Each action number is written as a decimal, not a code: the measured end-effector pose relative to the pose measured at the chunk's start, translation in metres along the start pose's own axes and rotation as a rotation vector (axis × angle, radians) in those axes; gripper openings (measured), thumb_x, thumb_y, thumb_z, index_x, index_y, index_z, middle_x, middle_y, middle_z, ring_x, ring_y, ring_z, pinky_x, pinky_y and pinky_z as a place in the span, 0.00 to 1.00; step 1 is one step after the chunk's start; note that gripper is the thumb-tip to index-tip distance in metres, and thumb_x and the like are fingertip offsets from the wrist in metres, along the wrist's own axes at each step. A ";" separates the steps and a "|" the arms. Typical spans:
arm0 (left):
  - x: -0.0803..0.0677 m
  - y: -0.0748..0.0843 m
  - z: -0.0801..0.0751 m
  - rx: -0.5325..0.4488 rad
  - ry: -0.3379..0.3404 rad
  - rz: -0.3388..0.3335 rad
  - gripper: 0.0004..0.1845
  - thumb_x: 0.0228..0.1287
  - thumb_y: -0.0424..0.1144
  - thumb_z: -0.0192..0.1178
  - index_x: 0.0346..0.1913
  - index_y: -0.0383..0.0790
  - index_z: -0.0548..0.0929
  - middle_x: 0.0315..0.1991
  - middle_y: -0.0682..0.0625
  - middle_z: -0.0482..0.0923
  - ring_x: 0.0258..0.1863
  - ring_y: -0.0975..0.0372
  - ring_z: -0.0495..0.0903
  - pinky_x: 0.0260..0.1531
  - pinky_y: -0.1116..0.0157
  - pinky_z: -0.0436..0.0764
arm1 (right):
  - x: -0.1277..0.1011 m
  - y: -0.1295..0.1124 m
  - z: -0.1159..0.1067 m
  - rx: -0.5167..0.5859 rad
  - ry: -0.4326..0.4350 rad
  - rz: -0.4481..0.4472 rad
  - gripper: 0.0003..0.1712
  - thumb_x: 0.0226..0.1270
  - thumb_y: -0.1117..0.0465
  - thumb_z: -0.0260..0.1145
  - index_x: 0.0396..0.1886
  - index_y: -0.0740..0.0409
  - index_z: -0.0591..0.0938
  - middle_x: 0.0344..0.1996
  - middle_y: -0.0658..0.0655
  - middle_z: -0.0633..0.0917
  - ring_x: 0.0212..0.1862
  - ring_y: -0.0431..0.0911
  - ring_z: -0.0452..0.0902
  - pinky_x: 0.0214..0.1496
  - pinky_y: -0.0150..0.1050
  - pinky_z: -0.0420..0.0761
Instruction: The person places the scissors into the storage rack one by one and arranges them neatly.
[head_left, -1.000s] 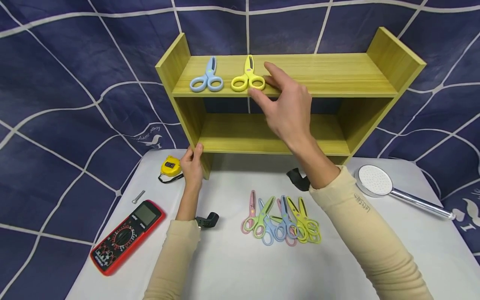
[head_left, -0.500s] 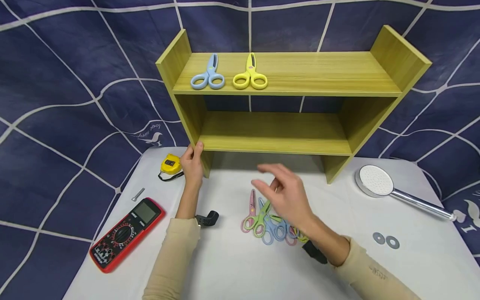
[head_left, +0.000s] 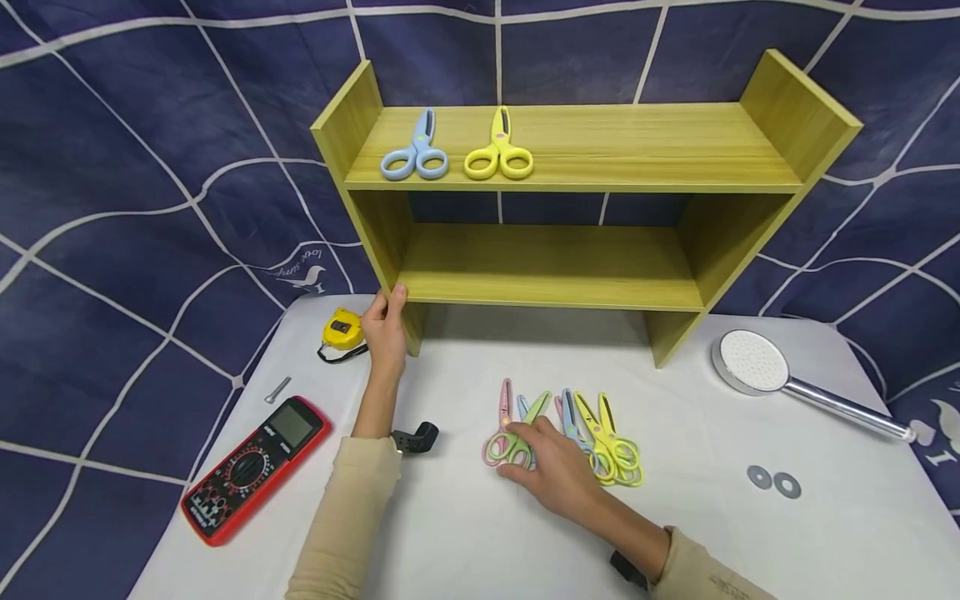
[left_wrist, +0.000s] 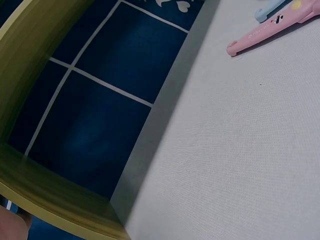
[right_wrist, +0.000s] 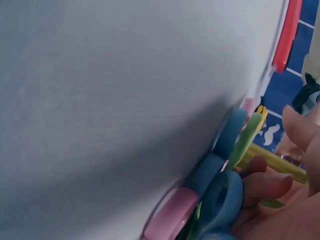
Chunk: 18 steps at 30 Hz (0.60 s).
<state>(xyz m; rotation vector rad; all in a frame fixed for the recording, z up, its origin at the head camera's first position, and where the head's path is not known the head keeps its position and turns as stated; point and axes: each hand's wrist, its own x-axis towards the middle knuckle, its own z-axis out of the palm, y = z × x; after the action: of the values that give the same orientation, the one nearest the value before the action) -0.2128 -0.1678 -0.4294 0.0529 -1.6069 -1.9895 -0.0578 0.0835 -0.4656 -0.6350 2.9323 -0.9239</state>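
Note:
My left hand (head_left: 386,329) grips the lower left side panel of the wooden shelf unit (head_left: 615,150), thumb at its front edge. Over the scissors pile on the table is my right hand (head_left: 558,471). Its fingertips are right at the handles of the green scissors (head_left: 534,410), thumb and forefinger apart. Pink scissors (head_left: 506,404) lie to the left; blue scissors (head_left: 569,408) and yellow scissors (head_left: 604,437) lie to the right, partly overlapping. The right wrist view shows blue handle loops (right_wrist: 232,197) beside the curled fingers. On the top shelf lie blue scissors (head_left: 415,156) and yellow scissors (head_left: 498,156).
At left are a yellow tape measure (head_left: 342,329), a bolt (head_left: 277,390) and a red multimeter (head_left: 255,471). A shower head (head_left: 752,362) and two washers (head_left: 787,485) lie at right. A patterned blue cloth (head_left: 187,100) hangs behind the table.
My right hand has left the yellow scissors on the top shelf and come down to the pile, reaching the green scissors. The left hand stays on the shelf unit.

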 end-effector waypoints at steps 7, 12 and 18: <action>0.003 -0.008 -0.001 -0.013 0.010 0.001 0.06 0.69 0.37 0.62 0.40 0.40 0.88 0.35 0.57 0.82 0.38 0.64 0.73 0.44 0.65 0.71 | 0.004 0.002 0.002 -0.056 -0.106 0.027 0.35 0.51 0.48 0.79 0.59 0.53 0.80 0.32 0.49 0.72 0.20 0.37 0.61 0.16 0.32 0.64; 0.001 -0.007 0.000 -0.004 0.026 0.006 0.08 0.68 0.38 0.62 0.41 0.38 0.89 0.35 0.56 0.82 0.38 0.63 0.74 0.44 0.66 0.72 | 0.006 0.002 0.002 -0.050 -0.132 0.015 0.31 0.53 0.53 0.77 0.58 0.56 0.81 0.36 0.52 0.75 0.20 0.38 0.62 0.16 0.32 0.65; 0.001 -0.007 -0.001 -0.005 0.027 0.010 0.08 0.67 0.38 0.62 0.40 0.39 0.89 0.35 0.56 0.82 0.37 0.63 0.73 0.43 0.65 0.72 | 0.007 0.006 0.002 -0.011 -0.153 -0.015 0.29 0.51 0.57 0.75 0.54 0.58 0.80 0.37 0.51 0.77 0.24 0.38 0.65 0.20 0.32 0.68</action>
<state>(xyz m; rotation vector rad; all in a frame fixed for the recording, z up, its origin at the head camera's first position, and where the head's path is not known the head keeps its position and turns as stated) -0.2162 -0.1686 -0.4361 0.0694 -1.5821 -1.9769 -0.0661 0.0840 -0.4696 -0.6966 2.8034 -0.8208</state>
